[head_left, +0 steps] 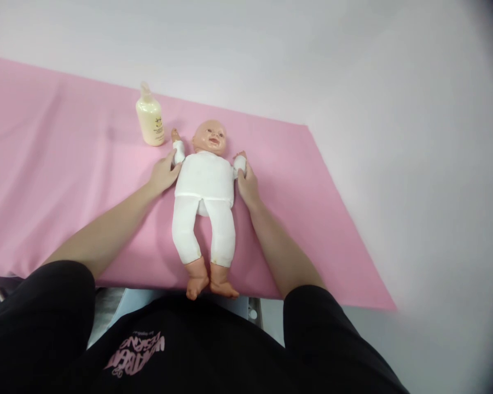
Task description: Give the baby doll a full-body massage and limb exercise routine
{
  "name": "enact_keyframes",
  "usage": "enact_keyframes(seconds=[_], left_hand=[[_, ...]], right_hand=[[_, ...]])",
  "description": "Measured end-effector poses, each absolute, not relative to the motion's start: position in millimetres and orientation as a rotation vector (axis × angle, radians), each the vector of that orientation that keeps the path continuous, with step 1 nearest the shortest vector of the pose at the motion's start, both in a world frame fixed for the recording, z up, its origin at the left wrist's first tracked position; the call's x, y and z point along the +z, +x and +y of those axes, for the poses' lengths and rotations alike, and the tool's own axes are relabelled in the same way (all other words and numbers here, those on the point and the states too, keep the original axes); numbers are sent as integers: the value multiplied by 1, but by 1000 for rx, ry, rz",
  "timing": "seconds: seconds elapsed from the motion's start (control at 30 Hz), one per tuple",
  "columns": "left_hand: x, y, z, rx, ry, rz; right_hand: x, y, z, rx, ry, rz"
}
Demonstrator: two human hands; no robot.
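Observation:
A baby doll (205, 175) with a white cloth body and a bare plastic head, hands and feet lies face up, its feet toward me. My left hand (164, 172) is closed around the doll's arm (179, 151) on the left side of the view. On the other side, my right hand (248, 183) grips the doll's other arm (240, 163), thumb on the white sleeve. Both doll arms are raised beside its head, palms away from the torso. Some of my fingers are hidden behind the doll's arms.
A pale yellow pump bottle (151, 120) stands left of the doll's head. Everything rests on a pink sheet (295, 219) over a table, whose edge runs along a pale wall (373, 109). The doll's feet reach the near edge.

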State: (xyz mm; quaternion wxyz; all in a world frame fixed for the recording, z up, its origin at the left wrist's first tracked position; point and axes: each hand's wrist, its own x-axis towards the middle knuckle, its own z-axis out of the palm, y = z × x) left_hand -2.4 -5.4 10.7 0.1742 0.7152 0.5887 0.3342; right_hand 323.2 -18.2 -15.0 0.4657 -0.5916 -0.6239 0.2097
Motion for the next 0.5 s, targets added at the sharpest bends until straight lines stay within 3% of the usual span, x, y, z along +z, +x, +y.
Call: enact_keyframes(seconds=[0.5], left_hand=[[-4,-8,3,1214,1911,1368]], right_hand=[[-14,320,-21,528,-1288,-1444]])
